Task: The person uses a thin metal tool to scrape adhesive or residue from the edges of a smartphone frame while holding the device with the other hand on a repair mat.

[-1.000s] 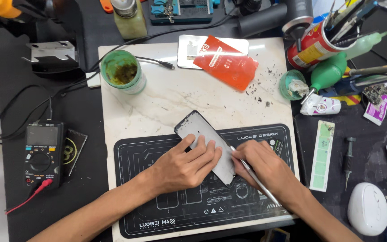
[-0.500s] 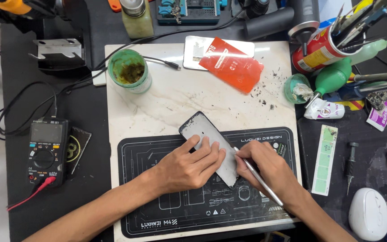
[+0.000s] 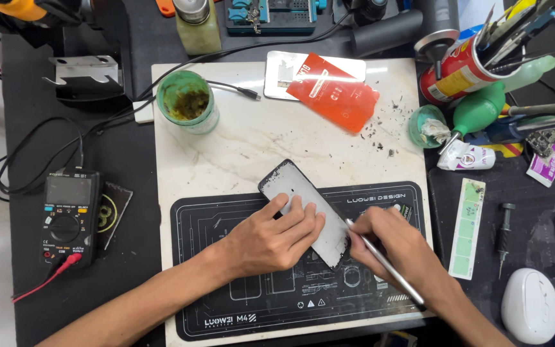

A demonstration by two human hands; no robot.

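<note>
The left hand (image 3: 271,238) lies flat and open on the phone panel (image 3: 306,209), its fingers (image 3: 303,215) spread over the panel's lower half and pressing it down. The right hand (image 3: 390,241) is closed around a thin metal tool (image 3: 387,270), held like a pen, with the tip touching the panel's right long edge near its lower corner.

The phone panel lies tilted on the black repair mat (image 3: 226,308), its upper corner reaching just over the mat's top border onto the pale marble slab (image 3: 252,138) that carries the mat. So the panel sits between the two hands: the left one on top of it, the right one just beside its right edge.

Taking the panel as the landmark: up and to the left stands a green jar (image 3: 187,103) with dark residue inside; straight above lies an orange packet (image 3: 335,96) on a white card. Far to the left, off the slab on the dark worktop (image 3: 123,250), rests a multimeter (image 3: 65,215) with a red lead. To the right lie a green strip (image 3: 469,228) and a white mouse-shaped object (image 3: 529,305).
</note>
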